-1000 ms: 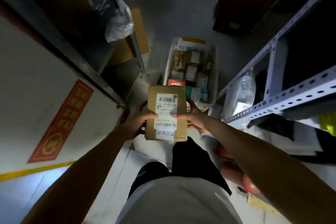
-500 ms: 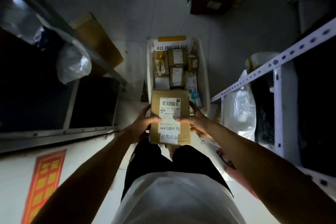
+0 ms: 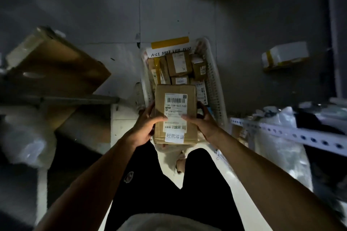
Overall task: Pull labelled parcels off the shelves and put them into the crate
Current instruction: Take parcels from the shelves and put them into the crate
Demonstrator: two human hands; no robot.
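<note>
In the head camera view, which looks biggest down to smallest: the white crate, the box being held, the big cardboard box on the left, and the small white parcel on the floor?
1. Big cardboard box
2. White crate
3. Held box, though it is nearer the camera, which inflates it
4. Small white parcel, farther off

Both hands, left hand and right hand, grip the held box.

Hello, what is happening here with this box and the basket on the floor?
A person is holding a labelled cardboard parcel with both hands, the left hand and the right hand gripping its two sides. They hold it above the near end of a white crate on the floor, which already contains several parcels. The parcel is not yet in the crate. Metal shelving stands to the right.
</note>
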